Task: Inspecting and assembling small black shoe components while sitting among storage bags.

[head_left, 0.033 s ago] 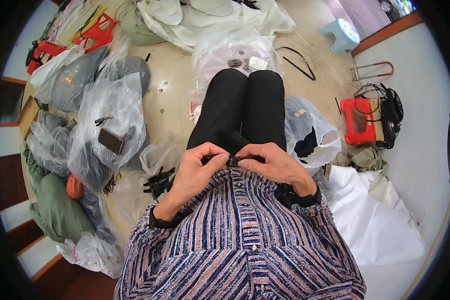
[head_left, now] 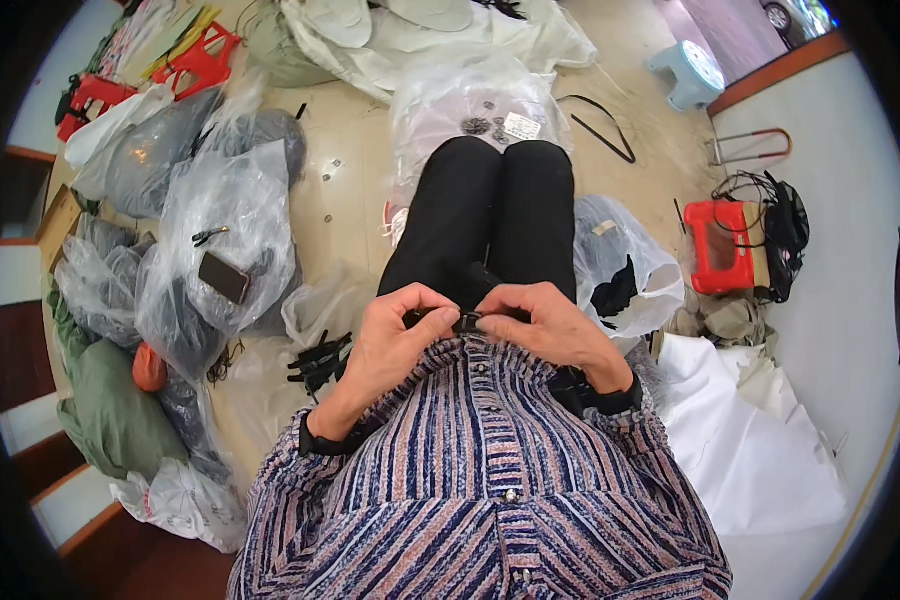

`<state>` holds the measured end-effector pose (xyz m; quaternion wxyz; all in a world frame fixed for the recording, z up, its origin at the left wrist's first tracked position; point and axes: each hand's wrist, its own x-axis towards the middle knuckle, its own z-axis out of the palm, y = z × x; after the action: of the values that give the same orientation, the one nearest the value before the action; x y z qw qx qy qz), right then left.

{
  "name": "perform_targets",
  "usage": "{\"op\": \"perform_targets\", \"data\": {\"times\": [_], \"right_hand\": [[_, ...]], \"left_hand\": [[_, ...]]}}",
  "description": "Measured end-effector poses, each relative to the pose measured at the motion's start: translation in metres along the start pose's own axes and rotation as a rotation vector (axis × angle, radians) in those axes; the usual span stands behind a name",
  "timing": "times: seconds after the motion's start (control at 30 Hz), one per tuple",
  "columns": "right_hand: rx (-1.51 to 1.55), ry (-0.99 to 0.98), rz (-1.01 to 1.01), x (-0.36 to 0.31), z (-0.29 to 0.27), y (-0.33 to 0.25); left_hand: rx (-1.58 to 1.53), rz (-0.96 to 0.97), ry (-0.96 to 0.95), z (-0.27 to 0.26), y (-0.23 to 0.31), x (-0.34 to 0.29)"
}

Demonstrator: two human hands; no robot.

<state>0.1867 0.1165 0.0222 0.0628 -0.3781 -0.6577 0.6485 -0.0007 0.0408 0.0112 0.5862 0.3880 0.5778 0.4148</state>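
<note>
Hardly anything moves since the earlier frame: only the view shifts a touch, so the floor things sit slightly further right, while both hands hold the same pose. Left hand (head_left: 395, 335) and right hand (head_left: 545, 325) meet just above the waist, over the lap, each with thumb and forefinger pinched on a small black buckle (head_left: 467, 322) that lies between their fingertips. Dark strap (head_left: 515, 314) shows beside the right fingers; how it runs through the buckle is too small and covered to make out. Judging by this pose, the handling is partway through: the buckle is in the fingers and not set down, and whether strap and buckle are fully joined cannot be told. Beside the left forearm lies a heap of black clips (head_left: 320, 365), which may be finished or waiting; the pictures do not settle it. Small dark pieces (head_left: 477, 127) and a white label (head_left: 522, 126) rest on clear plastic beyond the knees. Between the two frames, neither the heap nor these pieces visibly change.
</note>
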Motion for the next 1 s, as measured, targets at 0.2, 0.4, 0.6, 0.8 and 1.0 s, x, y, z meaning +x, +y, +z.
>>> {"op": "perform_targets", "data": {"times": [0.2,0.4,0.6,0.8,1.0], "right_hand": [[-0.371,0.107,-0.102,0.027,0.033,-0.017],[-0.359,0.038,-0.114,0.039,0.063,-0.027],[-0.483,0.081,-0.270,0.053,0.087,-0.027],[-0.318,-0.133,-0.080,0.061,0.080,-0.035],[-0.352,-0.035,0.006,0.057,0.062,-0.028]], "left_hand": [[0.288,0.118,0.269,-0.008,-0.001,-0.030],[0.403,0.243,0.542,-0.023,-0.020,-0.046],[0.538,0.322,0.596,-0.026,-0.038,-0.060],[-0.057,-0.154,0.478,-0.113,-0.064,-0.090],[-0.217,-0.487,0.596,-0.196,-0.181,-0.131]]}}
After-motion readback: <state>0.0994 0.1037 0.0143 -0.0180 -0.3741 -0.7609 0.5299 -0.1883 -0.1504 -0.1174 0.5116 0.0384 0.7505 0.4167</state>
